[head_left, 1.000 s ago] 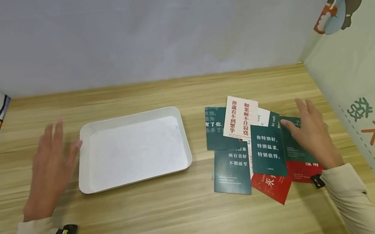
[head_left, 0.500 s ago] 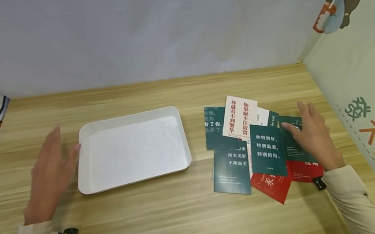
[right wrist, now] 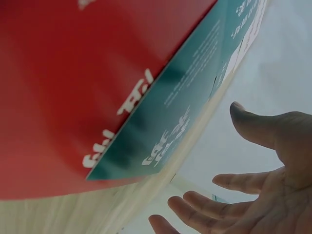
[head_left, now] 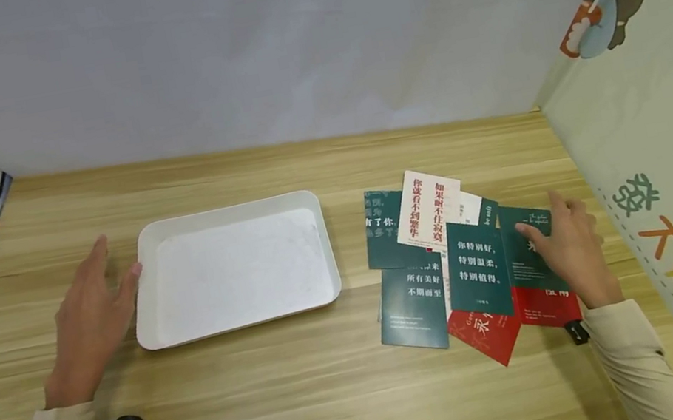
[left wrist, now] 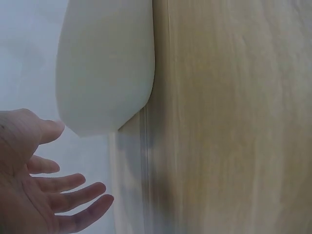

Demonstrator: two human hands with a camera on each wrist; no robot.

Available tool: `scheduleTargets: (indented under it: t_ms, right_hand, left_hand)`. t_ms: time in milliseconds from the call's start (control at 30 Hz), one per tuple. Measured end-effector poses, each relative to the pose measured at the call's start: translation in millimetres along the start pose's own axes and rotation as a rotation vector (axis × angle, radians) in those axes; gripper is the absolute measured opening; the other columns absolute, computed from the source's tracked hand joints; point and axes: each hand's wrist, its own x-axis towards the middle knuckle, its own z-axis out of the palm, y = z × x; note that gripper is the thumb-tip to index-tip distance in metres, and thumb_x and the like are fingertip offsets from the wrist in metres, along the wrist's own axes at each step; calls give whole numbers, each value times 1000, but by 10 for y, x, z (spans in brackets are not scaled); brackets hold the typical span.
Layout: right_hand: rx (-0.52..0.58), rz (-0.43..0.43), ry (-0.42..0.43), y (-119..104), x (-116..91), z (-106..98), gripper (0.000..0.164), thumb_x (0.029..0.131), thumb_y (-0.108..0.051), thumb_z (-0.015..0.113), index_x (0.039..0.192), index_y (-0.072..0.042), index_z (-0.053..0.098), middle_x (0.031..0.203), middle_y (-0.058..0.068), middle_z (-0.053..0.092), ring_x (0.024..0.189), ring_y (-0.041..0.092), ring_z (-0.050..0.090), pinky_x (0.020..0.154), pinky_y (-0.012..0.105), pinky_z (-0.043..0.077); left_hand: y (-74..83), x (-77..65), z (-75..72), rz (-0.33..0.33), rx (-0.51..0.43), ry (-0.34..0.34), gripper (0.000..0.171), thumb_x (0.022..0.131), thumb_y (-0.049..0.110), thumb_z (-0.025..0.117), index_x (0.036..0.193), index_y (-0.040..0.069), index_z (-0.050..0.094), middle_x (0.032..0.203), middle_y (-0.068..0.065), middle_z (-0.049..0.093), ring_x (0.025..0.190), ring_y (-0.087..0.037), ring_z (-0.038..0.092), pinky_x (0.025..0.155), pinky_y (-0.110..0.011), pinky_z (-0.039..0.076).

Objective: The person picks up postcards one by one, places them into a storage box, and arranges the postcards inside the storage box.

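In the head view, a white rectangular tray point(head_left: 246, 274) lies left of the middle of the table. My left hand point(head_left: 89, 325) is beside its left rim, fingers extended. The thumb is close to the rim; whether it touches, I cannot tell. Right of the tray is an overlapping spread of printed cards in green, red and white, among them a green card point(head_left: 479, 267), a white card point(head_left: 428, 212) and a red card point(head_left: 490, 333). Over the right edge of a dark green card point(head_left: 528, 259) my right hand point(head_left: 574, 254) hovers with loosely bent fingers, holding nothing.
The wooden table point(head_left: 278, 415) meets a pale cloth wall point(head_left: 254, 52) at the back. A printed cloth point(head_left: 654, 131) with a cartoon figure and lettering hangs at the right. Black bands show at both wrists.
My right hand has shifted slightly right and nearer, uncovering more of the dark green card. The left hand has drawn slightly nearer to me. Tray and cards keep their arrangement.
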Motion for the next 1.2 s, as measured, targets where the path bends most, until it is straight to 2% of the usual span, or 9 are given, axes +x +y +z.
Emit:
scheduleTargets:
  t_ms: [200,433,633,900,1200]
  right_hand:
    - [-26,43,-24,43,2,19,76,105,-24,63,157,13,24,149,47,26,130,62,32,102,79,34]
    - [-36,65,-22,109,-12,27,71,105,-26,63,150,20,31,142,47,32,124,59,35,99,78,37]
    - [-49,79,-35,172,-34,26,67,106,-30,61,141,23,38,135,46,37,114,55,40,98,72,43]
    - [-22,89,-54,235,-37,33,65,106,-31,63,135,23,42,123,40,40,106,50,42,90,65,48]
    - [23,96,-62,267,-17,42,60,103,-32,67,118,22,47,115,36,41,102,47,43,82,57,50]
  left_hand:
    - [32,-13,13,5,-47,11,70,112,36,45,165,-3,20,152,-36,45,119,-58,57,90,-73,43]
    - [50,-24,19,-17,-57,-21,68,112,35,44,165,-1,21,153,-33,47,127,-55,55,97,-73,40]
    - [43,-20,35,-11,-32,-32,67,113,37,43,165,0,22,151,-33,50,126,-55,56,95,-73,41]
    - [32,-18,33,-2,-57,-49,68,113,36,44,164,-2,23,148,-34,52,125,-56,57,93,-70,46]
    - [49,-1,14,-73,-137,-128,71,112,40,43,166,0,19,152,-33,49,132,-57,52,96,-67,48]
